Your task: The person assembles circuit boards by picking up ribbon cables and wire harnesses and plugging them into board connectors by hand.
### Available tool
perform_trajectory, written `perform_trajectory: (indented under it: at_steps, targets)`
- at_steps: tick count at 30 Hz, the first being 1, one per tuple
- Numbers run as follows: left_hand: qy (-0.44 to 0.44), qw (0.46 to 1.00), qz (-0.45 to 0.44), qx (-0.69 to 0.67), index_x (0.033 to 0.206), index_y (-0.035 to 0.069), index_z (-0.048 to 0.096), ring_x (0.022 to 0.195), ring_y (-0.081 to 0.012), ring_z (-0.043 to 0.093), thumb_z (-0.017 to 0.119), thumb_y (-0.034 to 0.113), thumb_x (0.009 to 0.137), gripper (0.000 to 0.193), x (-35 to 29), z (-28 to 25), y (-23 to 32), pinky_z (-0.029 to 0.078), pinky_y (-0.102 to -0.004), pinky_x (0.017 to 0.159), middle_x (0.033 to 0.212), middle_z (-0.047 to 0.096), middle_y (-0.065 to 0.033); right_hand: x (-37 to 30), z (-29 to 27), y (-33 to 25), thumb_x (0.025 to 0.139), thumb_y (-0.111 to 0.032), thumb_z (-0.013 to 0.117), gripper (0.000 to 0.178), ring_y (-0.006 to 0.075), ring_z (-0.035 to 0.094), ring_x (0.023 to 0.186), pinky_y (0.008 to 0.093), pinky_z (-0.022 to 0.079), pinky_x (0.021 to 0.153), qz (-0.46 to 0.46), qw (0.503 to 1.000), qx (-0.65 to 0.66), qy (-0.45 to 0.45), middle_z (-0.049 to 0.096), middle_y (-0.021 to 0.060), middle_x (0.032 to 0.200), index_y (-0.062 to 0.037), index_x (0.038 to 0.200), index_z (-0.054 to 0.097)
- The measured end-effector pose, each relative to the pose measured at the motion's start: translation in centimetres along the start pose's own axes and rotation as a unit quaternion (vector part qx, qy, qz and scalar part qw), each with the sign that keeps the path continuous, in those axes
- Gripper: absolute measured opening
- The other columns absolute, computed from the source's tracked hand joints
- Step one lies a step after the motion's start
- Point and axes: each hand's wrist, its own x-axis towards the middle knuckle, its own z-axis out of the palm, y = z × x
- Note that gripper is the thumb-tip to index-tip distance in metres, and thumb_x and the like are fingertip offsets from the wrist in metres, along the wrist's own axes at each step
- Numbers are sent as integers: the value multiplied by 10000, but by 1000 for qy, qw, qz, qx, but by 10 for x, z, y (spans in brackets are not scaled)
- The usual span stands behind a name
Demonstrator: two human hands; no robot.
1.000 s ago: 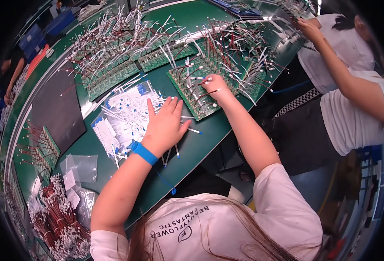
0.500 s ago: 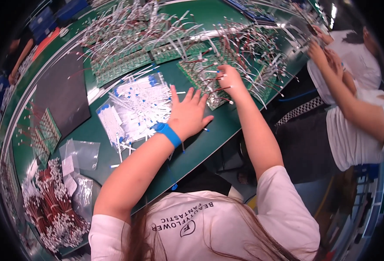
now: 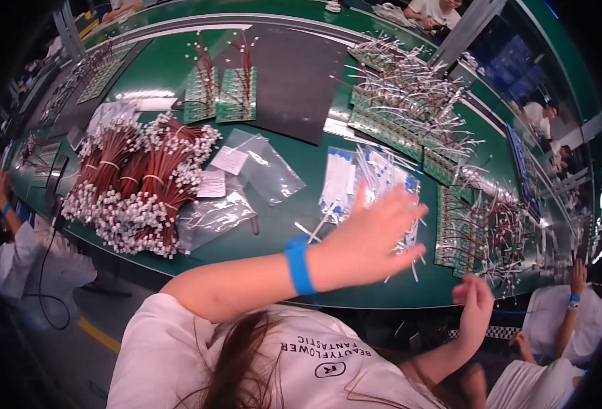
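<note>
My left hand (image 3: pixel 376 238), a blue band on its wrist, hovers open with fingers spread over the pile of white flat cables with blue ends (image 3: pixel 384 176). It partly hides that pile. At the table's front edge is my right hand (image 3: pixel 474 307), its fingers loosely bent and apart, with nothing visible in them. Closest to it are green circuit boards (image 3: pixel 449 228) with red-brown and white wires standing up. A bundled heap of red-brown wires with white connectors (image 3: pixel 134 177) lies at the left of the table.
Clear plastic bags (image 3: pixel 270 170) with paper labels lie beside the wire heap. Two wired boards (image 3: pixel 237 95) rest by a black mat (image 3: pixel 294 82). More wired boards (image 3: pixel 389 129) stand in a row at the back right. Other people (image 3: pixel 566 313) work nearby.
The view has swung left, bringing the whole wire heap into sight. My right hand has come away from the circuit boards to the table's edge. My left hand has lifted, still spread.
</note>
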Motion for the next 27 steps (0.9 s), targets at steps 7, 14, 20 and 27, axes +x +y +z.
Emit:
perform_trajectory:
  at_steps: [7,14,20,27]
  targets:
    - [-45,973,-166,-152,942,-3,601,813,-252,614,569,141,844,178,-61,-37,-57,468,-331,701,888,633,-143,117,259,-163,766,-433,666,680,330,514,1099,388,413,932,-356,883,-87,-294,515,241,1165,58,1198,478]
    - [-10,905,-248,-344,945,-40,602,790,-188,640,543,171,865,233,-97,-41,-82,495,-302,724,845,657,-110,142,478,-195,794,-495,590,662,390,312,1281,512,232,1060,-281,925,-200,-159,419,245,1311,4,1212,470]
    - [10,750,-424,-508,1068,24,563,873,-141,589,507,201,904,248,-106,-74,-89,464,-254,799,959,623,-74,171,468,-188,878,-204,453,283,395,580,971,465,444,866,-279,954,0,-111,630,245,903,18,899,627]
    - [262,496,-390,-730,1222,15,406,1044,-269,512,455,245,895,402,-92,-84,-108,431,-376,904,1185,498,-165,164,338,-164,913,-192,433,254,163,591,800,290,459,705,-53,938,225,-258,648,99,927,-7,927,606]
